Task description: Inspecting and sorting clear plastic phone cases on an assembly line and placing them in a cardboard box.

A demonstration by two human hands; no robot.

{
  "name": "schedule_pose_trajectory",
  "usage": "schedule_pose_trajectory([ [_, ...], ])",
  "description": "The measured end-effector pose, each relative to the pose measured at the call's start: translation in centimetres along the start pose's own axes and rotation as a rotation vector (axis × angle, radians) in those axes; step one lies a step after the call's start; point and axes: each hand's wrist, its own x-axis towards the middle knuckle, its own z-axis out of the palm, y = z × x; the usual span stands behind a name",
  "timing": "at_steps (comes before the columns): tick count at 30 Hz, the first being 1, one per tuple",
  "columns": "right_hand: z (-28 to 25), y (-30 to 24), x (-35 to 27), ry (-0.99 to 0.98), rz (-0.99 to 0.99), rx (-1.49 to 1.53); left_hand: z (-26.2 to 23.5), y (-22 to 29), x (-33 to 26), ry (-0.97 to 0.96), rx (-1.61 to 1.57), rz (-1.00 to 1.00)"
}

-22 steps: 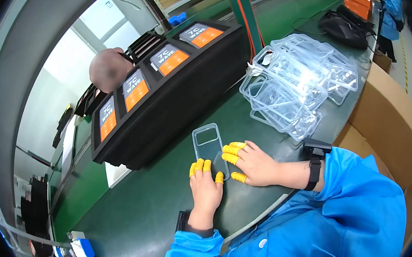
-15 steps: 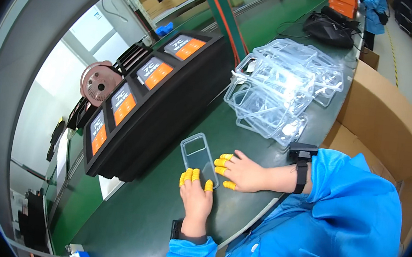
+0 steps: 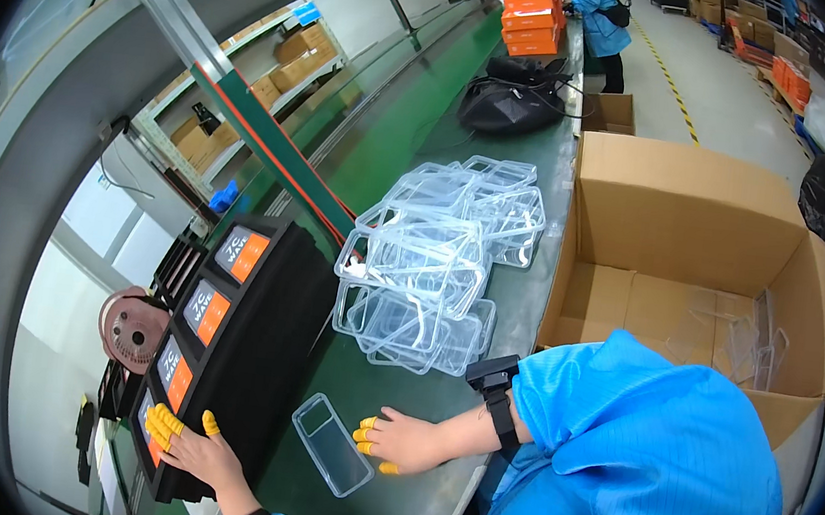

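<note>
A transparent phone case [image 3: 339, 461], with a camera cut-out at its far end, lies flat on the green bench. Beside its right edge rests my right hand [image 3: 413, 441], fingers apart and holding nothing. My left hand [image 3: 201, 452] reaches over the near end of a black display rack [image 3: 268, 343], its fingers spread and lying on the nearest grey-and-orange packet [image 3: 146, 428]. Yellow finger cots cover the fingertips of both hands. Further up the bench is a loose heap of transparent phone cases [image 3: 427, 259]. Whether the left fingertips grasp the packet's edge is hidden.
An open cardboard box [image 3: 690, 196] with a few transparent pieces stands right of the bench. A black bag [image 3: 514, 102] and stacked orange boxes [image 3: 530, 19] are farther along, near a person in blue [image 3: 598, 21]. A pink fan [image 3: 133, 331] sits left, behind the rack.
My left hand has left the phone case and moved left onto the rack's nearest packet. My right hand stays beside the case. The view has swung to the right, showing more of the cardboard box.
</note>
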Motion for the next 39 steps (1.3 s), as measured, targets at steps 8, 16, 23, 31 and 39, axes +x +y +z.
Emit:
schedule_pose_trajectory([
  [8,-0.8,0.0,0.7,0.015,0.107,0.023,0.7,0.6,1.2,-0.438,0.181,-0.269],
  [16,-2.9,2.6,2.1,-0.069,0.387,-0.07,-4.8,5.1,-4.5,-0.364,-0.415,-0.105],
  [23,-2.1,4.1,2.9,-0.033,0.448,-0.135,-5.5,6.2,-12.5,-0.858,-0.374,-0.13],
  [31,-2.6,6.3,2.1,-0.016,0.534,-0.093,-5.2,6.6,-13.4,-1.009,-0.46,-0.152],
  [39,-4.1,9.2,0.1,-0.043,0.5,-0.111,-5.7,7.0,-12.8,-0.907,-0.539,-0.186],
])
